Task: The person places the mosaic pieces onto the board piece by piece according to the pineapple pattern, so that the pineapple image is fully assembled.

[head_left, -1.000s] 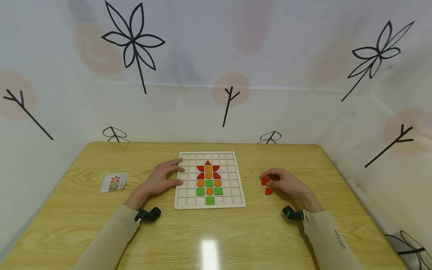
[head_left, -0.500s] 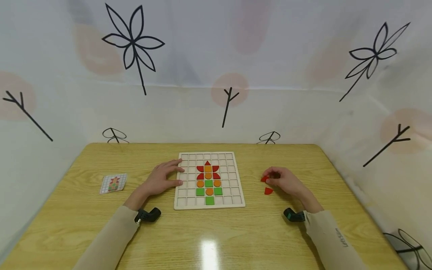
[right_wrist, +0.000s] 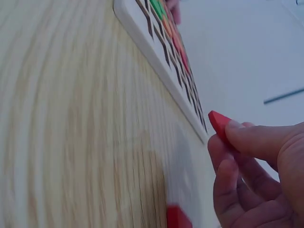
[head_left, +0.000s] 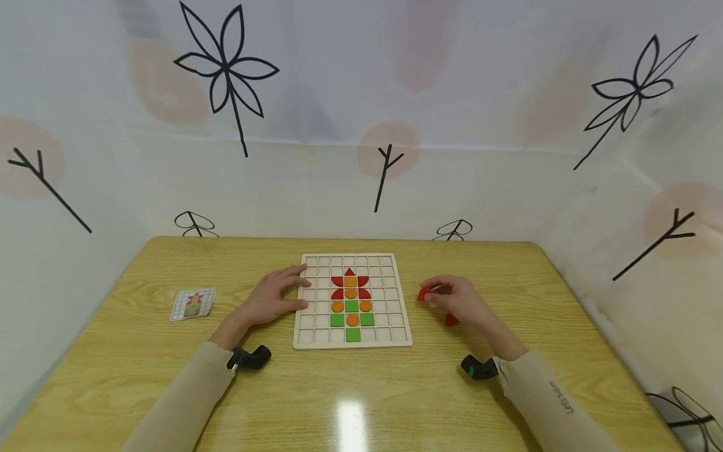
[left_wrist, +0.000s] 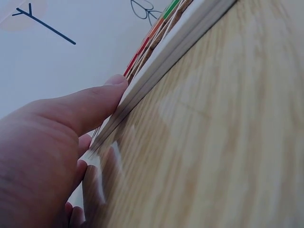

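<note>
A pale wooden grid board lies mid-table in the head view. On it, red, orange and green tiles form a figure with a red triangle on top and a green square at the bottom. My left hand rests at the board's left edge, fingers spread, thumb against the rim. Right of the board, my right hand pinches a small red tile between thumb and fingers, above the table. Another red tile lies on the table, partly hidden below that hand.
A small card printed with a grid and a similar coloured figure lies at the left of the wooden table. A white cloth with black plant drawings stands behind and at the sides.
My right hand has picked up one red tile from the pair on the right and moved left with it toward the board. My left hand stays at the board's edge.
</note>
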Available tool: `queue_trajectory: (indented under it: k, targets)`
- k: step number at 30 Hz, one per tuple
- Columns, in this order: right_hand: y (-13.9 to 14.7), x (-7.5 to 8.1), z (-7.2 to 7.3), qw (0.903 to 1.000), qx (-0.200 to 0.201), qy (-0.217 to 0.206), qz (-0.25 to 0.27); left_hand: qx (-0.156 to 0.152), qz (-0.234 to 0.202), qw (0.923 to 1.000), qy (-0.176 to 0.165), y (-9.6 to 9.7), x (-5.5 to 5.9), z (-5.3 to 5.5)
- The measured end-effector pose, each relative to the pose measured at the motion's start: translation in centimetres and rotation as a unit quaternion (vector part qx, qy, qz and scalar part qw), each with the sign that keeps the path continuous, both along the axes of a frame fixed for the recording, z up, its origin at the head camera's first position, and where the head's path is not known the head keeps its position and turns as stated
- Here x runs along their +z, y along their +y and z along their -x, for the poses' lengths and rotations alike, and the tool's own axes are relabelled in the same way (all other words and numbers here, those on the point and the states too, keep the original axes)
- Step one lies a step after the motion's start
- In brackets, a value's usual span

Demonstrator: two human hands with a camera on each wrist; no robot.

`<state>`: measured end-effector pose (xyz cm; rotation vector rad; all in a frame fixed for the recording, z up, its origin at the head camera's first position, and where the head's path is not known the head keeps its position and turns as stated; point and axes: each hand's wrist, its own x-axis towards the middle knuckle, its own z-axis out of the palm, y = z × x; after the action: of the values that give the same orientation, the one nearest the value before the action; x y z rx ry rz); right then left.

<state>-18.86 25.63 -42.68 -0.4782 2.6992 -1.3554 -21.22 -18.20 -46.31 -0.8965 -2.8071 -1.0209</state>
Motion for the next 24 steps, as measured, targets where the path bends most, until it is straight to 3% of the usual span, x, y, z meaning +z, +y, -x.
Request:
queue_trajectory:
  k: [5, 13, 24]
  targets:
    - [-2.7, 0.0, -0.5, 0.9998, 0.019, -0.004, 0.010, 0.000, -0.002, 1.0000, -0.001, 0.1, 0.1, 0.0]
    - [-6.2, -0.3, -1.6, 0.9962, 0.087, 0.002, 0.014, 0.002, -0.001, 1.0000, -0.004, 0.0, 0.2, -0.1]
    - [-8.5, -0.3, -2.6, 0.9894, 0.145, 0.003, 0.002, 0.004, 0.001, 1.0000, -0.002, 0.1, 0.1, -0.1]
